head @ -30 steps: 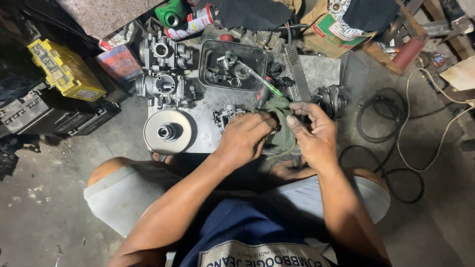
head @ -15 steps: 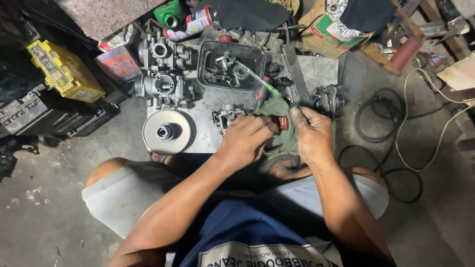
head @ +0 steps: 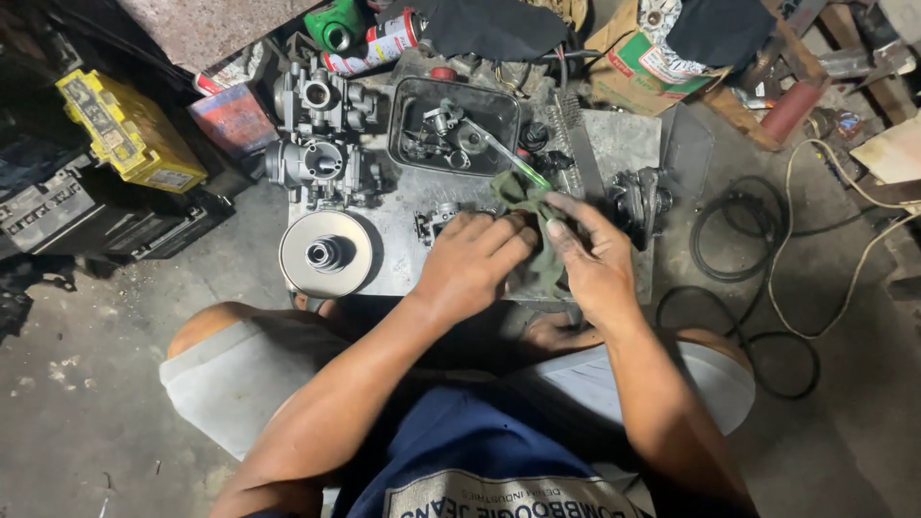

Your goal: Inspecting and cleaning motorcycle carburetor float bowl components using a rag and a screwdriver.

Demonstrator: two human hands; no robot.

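Observation:
My left hand and my right hand meet over a dirty green rag above a grey work slab. Both hands grip the rag, which is bunched between them; whatever it wraps is hidden. A small metal part lies just left of my left hand. Behind the rag a green-handled tool leans out of a black tray of small metal parts.
Two carburettor bodies and a round pulley disc lie on the slab's left. A metal housing sits right of my hands. A yellow battery, spray can, cardboard box and coiled black cables surround the slab.
A small red-capped part seen between my fingers half a second ago is now covered by the rag. My hands have closed in around the rag.

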